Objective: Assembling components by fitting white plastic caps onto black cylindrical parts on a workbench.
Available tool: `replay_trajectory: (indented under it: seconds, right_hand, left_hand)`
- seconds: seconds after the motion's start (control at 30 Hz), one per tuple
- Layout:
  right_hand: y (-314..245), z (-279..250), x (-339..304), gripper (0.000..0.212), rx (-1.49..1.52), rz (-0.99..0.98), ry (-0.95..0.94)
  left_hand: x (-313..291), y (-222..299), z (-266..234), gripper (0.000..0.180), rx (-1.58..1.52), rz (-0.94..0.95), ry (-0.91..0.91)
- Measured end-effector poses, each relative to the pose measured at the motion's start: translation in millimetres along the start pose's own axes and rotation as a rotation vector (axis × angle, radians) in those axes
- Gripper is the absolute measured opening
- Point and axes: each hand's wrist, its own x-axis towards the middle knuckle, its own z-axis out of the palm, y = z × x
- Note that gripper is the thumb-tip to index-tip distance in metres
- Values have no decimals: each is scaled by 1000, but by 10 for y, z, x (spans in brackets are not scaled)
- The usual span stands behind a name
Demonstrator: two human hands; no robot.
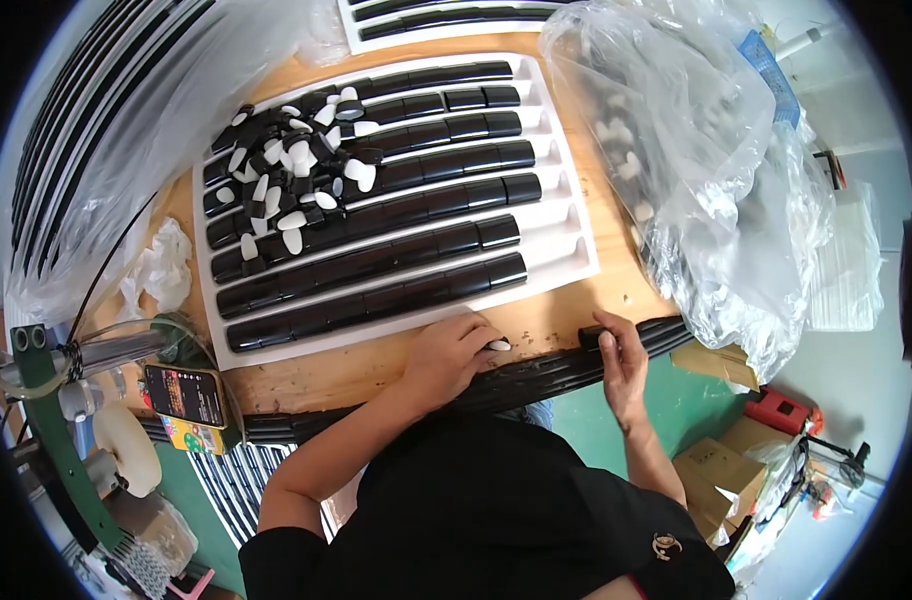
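Observation:
My left hand (448, 358) is closed at the near edge of the wooden table, pinching a small piece whose white oval end (499, 346) shows past the fingertips. Further right, my right hand (624, 362) holds a short black tube (588, 337) between thumb and fingers, apart from the left. Beyond both hands lies a white tray (566, 262) with rows of glossy black tubes (376, 300) in its grooves. Heaped over the tray's left part are loose small black pieces with white oval ends (298, 158).
A large clear plastic bag (696, 170) with white pieces inside lies at right. Black padding (536, 380) runs along the table's front edge. At left are a phone (184, 394), a green metal stand (51, 420) and plastic-wrapped trays (106, 130). Cardboard boxes (721, 480) stand on the floor.

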Motion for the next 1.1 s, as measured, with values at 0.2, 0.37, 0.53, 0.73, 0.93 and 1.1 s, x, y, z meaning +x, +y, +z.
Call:
replay_trajectory:
  seconds: [0.2,0.37,0.53,0.73,0.93,1.1]
  right_hand:
    - [121,-243,178,33,-501,-212,-92]
    - [112,-169,143,34,-268,-45,-161]
    - [-523,139,134,37,-184,-529,-230]
    - [-598,296,199,36,-176,-620,-336]
    - [-659,395,204,33,-408,-744,-420]
    - [-685,485,251,30,-436,-790,-445]
  left_hand:
    - [-23,-4,5,23,21,12,5]
    - [-26,20,9,27,86,7,24]
    - [-19,34,7,30,75,5,11]
    - [-39,-16,31,30,92,14,21]
    - [-40,-15,31,25,55,15,25]
    - [-65,-58,61,24,56,10,21]
